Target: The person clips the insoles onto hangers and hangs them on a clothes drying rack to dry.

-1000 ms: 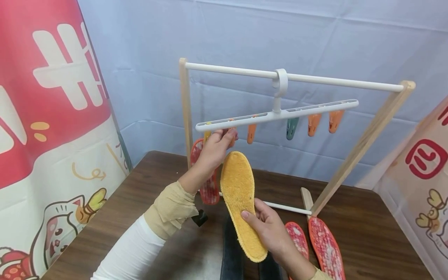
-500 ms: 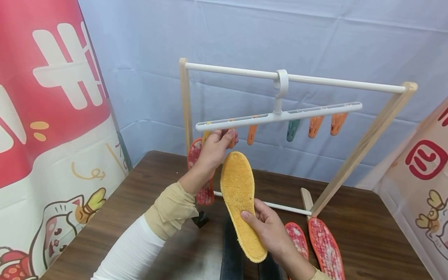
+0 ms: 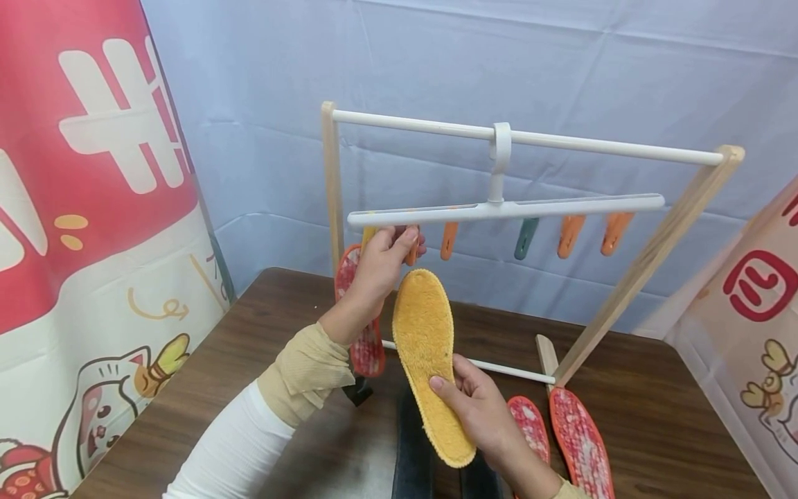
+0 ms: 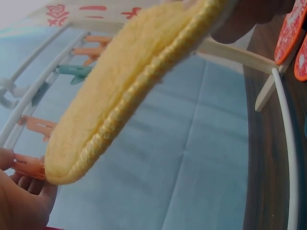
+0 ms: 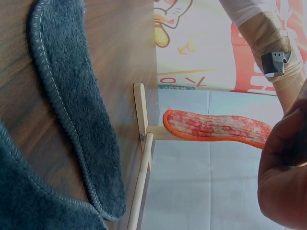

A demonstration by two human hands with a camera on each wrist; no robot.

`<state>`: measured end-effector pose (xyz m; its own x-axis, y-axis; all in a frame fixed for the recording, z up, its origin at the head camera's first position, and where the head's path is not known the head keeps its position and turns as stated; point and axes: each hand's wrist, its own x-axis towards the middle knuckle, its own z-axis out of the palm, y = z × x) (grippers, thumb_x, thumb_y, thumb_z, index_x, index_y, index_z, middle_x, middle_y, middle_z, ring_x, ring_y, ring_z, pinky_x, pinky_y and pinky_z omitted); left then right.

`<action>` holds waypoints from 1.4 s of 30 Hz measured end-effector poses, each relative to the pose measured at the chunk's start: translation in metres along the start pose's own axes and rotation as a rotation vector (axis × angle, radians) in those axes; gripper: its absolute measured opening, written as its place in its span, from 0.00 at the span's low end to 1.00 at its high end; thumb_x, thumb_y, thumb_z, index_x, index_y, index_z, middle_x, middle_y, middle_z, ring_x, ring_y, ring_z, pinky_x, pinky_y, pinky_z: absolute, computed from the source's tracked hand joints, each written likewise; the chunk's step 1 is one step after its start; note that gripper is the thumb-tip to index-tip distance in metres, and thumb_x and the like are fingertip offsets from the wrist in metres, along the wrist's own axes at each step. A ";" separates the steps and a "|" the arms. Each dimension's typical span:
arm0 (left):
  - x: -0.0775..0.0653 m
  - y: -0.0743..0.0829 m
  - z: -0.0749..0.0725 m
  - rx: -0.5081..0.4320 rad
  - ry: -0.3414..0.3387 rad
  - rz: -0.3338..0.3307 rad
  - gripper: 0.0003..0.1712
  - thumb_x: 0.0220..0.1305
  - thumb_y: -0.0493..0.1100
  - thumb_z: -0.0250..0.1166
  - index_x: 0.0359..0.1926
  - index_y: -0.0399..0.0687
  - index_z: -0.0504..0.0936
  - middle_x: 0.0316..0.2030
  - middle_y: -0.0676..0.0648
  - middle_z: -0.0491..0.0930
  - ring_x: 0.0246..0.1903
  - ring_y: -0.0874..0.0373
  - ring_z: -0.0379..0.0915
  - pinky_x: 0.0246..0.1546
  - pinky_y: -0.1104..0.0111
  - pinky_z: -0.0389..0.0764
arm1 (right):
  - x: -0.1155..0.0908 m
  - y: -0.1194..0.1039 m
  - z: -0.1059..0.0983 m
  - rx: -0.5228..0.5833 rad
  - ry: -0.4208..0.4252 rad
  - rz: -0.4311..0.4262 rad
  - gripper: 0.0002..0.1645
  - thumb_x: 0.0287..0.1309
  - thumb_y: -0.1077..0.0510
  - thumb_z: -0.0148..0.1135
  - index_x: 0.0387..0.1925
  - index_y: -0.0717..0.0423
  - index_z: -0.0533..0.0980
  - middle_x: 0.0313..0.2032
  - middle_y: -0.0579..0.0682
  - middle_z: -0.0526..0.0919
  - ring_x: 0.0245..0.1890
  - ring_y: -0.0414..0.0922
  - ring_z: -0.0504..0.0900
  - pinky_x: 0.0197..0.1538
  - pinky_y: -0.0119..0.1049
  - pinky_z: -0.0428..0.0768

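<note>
My left hand [image 3: 386,260] pinches an orange clothespin [image 4: 29,166] near the left end of the white clip hanger [image 3: 561,207]. In my right hand [image 3: 476,402] is a fuzzy yellow insole [image 3: 424,319], gripped around its lower half with the thumb on top. The insole's upper end points up, just below and right of my left hand; in the left wrist view its tip overlaps the clothespin. Behind my left forearm, a red-and-white insole [image 3: 368,350] hangs from a yellow clothespin [image 3: 368,237] at the hanger's left end, partly hidden.
The hanger hooks over the top rod [image 3: 411,125] of a wood-framed rack. Further right on it hang orange clothespins [image 3: 570,237] and a green one [image 3: 526,239]. Red insoles [image 3: 580,436] lie at the table's right, dark grey insoles [image 5: 79,96] at the front.
The hanger's right end has swung down and to the right, carrying its clothespins along. The hanging red insole has shifted slightly. Both hands and the yellow insole stay nearly in place.
</note>
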<state>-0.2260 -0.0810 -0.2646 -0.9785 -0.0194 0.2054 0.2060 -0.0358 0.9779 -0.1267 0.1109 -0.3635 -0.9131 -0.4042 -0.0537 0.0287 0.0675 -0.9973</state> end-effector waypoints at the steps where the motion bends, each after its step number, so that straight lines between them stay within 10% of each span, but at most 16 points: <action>1: 0.000 0.000 0.000 -0.004 0.000 0.001 0.23 0.79 0.48 0.53 0.66 0.39 0.72 0.56 0.41 0.78 0.56 0.49 0.79 0.63 0.60 0.75 | 0.000 0.000 0.000 -0.001 0.000 -0.001 0.31 0.71 0.52 0.61 0.68 0.63 0.68 0.38 0.60 0.87 0.32 0.50 0.89 0.35 0.43 0.87; 42: -0.006 0.002 0.003 -0.066 0.015 0.075 0.19 0.79 0.44 0.53 0.60 0.33 0.73 0.47 0.42 0.77 0.52 0.49 0.79 0.57 0.61 0.80 | 0.013 -0.002 0.003 -0.048 0.005 -0.039 0.27 0.72 0.52 0.61 0.65 0.61 0.70 0.37 0.59 0.87 0.30 0.49 0.88 0.34 0.40 0.86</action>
<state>-0.2198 -0.0783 -0.2641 -0.9600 -0.0398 0.2772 0.2799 -0.0995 0.9549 -0.1376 0.1032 -0.3626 -0.9152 -0.4028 -0.0140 -0.0266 0.0950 -0.9951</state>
